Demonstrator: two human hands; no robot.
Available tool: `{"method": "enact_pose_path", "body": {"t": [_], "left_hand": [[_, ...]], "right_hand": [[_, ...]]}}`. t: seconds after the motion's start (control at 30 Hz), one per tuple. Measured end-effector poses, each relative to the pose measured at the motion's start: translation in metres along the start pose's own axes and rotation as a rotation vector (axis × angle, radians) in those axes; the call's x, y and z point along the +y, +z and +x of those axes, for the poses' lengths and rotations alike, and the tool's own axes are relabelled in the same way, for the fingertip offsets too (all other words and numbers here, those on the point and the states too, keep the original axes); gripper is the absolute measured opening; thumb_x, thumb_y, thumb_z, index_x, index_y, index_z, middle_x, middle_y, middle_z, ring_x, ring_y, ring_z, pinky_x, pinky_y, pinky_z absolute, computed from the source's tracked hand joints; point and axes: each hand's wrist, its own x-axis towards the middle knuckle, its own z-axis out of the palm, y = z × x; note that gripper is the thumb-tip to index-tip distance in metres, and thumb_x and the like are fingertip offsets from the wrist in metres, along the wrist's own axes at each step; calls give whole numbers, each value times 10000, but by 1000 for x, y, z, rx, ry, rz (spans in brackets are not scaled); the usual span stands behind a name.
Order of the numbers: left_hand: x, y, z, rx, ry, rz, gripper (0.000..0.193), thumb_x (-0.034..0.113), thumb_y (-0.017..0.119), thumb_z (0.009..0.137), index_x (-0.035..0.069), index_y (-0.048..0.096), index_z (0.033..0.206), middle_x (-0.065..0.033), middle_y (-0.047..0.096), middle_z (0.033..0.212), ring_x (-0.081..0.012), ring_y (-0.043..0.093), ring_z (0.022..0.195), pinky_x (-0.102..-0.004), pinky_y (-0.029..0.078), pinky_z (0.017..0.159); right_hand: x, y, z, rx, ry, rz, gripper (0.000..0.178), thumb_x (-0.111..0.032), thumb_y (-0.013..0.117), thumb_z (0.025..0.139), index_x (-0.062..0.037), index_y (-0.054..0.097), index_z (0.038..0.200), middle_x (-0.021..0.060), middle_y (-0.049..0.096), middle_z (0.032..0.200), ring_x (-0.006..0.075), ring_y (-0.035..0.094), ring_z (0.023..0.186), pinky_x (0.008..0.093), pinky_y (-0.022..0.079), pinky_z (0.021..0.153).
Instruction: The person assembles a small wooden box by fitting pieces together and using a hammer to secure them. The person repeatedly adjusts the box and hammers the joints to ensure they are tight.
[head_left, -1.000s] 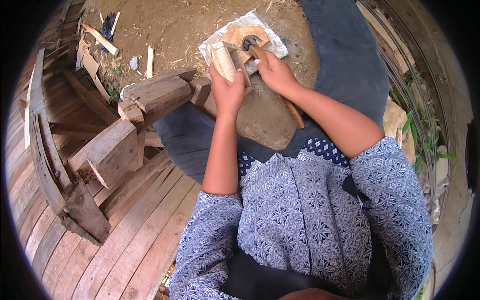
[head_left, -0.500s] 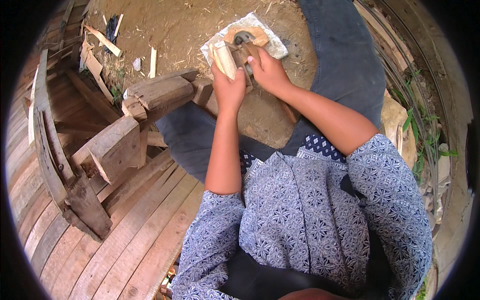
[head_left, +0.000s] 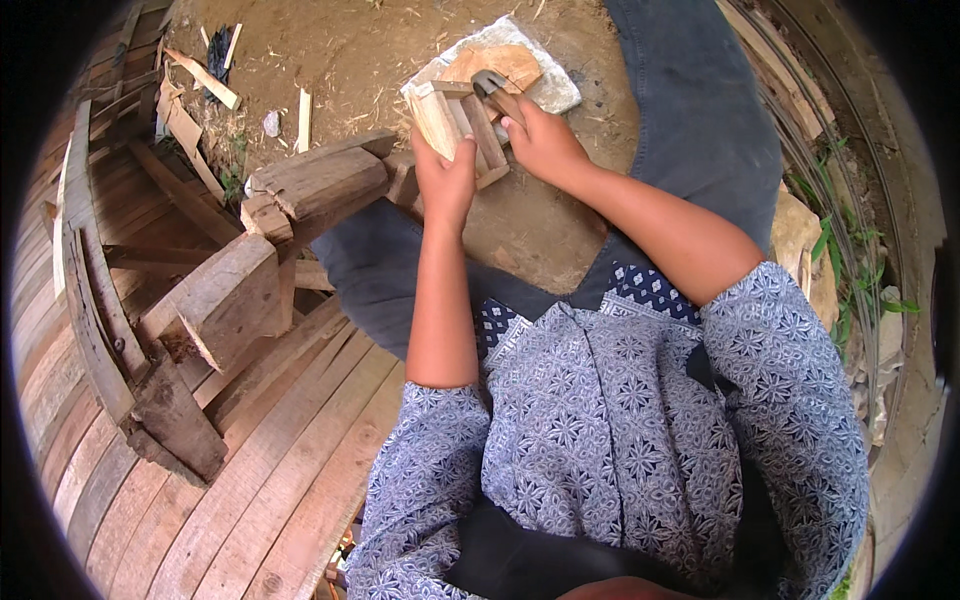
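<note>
In the head view, the left hand [head_left: 445,185] is closed around the near left side of a small wooden frame [head_left: 435,125], its thumb bent over the pale, rough strip along that edge and its fingers mostly hidden beneath. The frame, a four-sided box with an open middle, is held tilted between the person's dark-trousered legs [head_left: 700,130], its far end overlapping the near edge of a pale stone slab [head_left: 560,92]. The right hand [head_left: 548,145] is curled firmly about the handle of a hammer [head_left: 490,84], close behind the head; the rest of the handle is hidden. The dark hammer head sits right by the frame's far right corner, though whether they touch I cannot tell. Just beyond it, a rounded orange-brown wood piece [head_left: 500,64] lies on the slab.
</note>
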Motion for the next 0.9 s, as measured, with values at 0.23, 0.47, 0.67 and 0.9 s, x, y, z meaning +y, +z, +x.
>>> {"method": "enact_pose_path", "body": {"t": [0.23, 0.47, 0.67, 0.9], "left_hand": [[4, -11, -3, -59, -112, -159, 790, 135, 694, 864, -13, 281, 1522, -226, 570, 1337, -297, 591, 1200, -358, 473, 992], [12, 23, -4, 65, 463, 977, 842, 210, 766, 831, 46, 320, 1527, -239, 394, 1537, -476, 420, 1377, -591, 371, 1096], [-20, 30, -3, -162, 377, 1150, 1031, 438, 796, 793, 156, 219, 1599, -261, 124, 1640, -537, 136, 1484, -730, 247, 1106], [-29, -2, -6, -20, 198, 844, 1062, 284, 899, 646, 192, 344, 1546, -250, 189, 1622, -516, 143, 1490, -621, 269, 1163]], "right_hand": [[-17, -17, 16, 195, -82, 252, 434, -328, 583, 967, -38, 588, 1289, 211, 714, 997, 378, 696, 933, 444, 528, 834], [12, -50, 46, 299, 94, 350, 375, -302, 608, 959, -28, 631, 1215, 179, 718, 1067, 307, 685, 1000, 405, 502, 893], [10, -54, 48, 276, 146, 397, 382, -306, 641, 941, -20, 632, 1194, 152, 720, 1064, 275, 682, 1006, 390, 498, 900], [1, -46, 43, 73, 260, 318, 482, -367, 746, 872, -15, 635, 1182, 120, 712, 1034, 206, 689, 909, 352, 531, 828]]}}
